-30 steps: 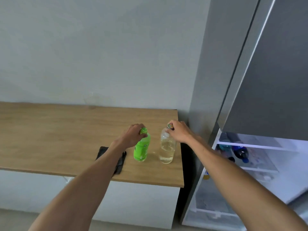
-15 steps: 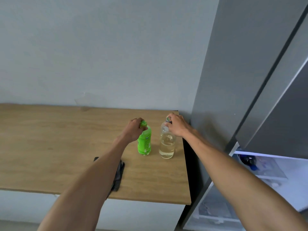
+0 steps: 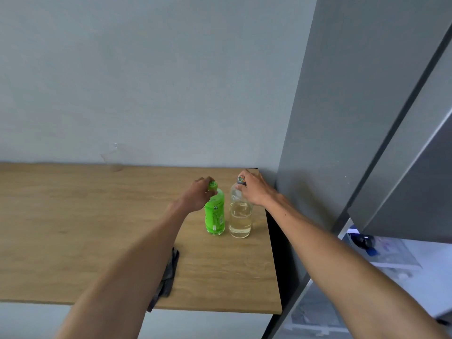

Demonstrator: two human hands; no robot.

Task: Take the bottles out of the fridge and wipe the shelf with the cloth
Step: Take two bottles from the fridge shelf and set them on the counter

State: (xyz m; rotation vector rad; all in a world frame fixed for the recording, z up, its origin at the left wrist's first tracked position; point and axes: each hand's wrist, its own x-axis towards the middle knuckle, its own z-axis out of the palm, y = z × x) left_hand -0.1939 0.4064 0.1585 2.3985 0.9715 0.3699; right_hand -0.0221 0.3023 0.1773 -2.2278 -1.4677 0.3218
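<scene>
Both bottles shifted deeper onto counter (image 3: 73, 216) | green bottle (image 3: 215, 214) cap pinched by left hand (image 3: 199, 195); clear bottle (image 3: 240, 216) by right hand (image 3: 254, 189) | step: unloading; next: release, fridge (image 3: 367, 243) bottle, cloth (image 3: 168, 275)

Home kitchen corner. Tall grey fridge (image 3: 342, 118) beside wooden counter (image 3: 73, 228), plain wall (image 3: 146, 69) behind. Drink bottles (image 3: 239, 216) on counter.

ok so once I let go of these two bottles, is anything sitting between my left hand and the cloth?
Nothing visible does. The dark cloth lies on the wooden counter near its front edge, partly hidden under your own left forearm. The left hand holds the green bottle further back; bare counter lies between that bottle and the cloth.
</scene>
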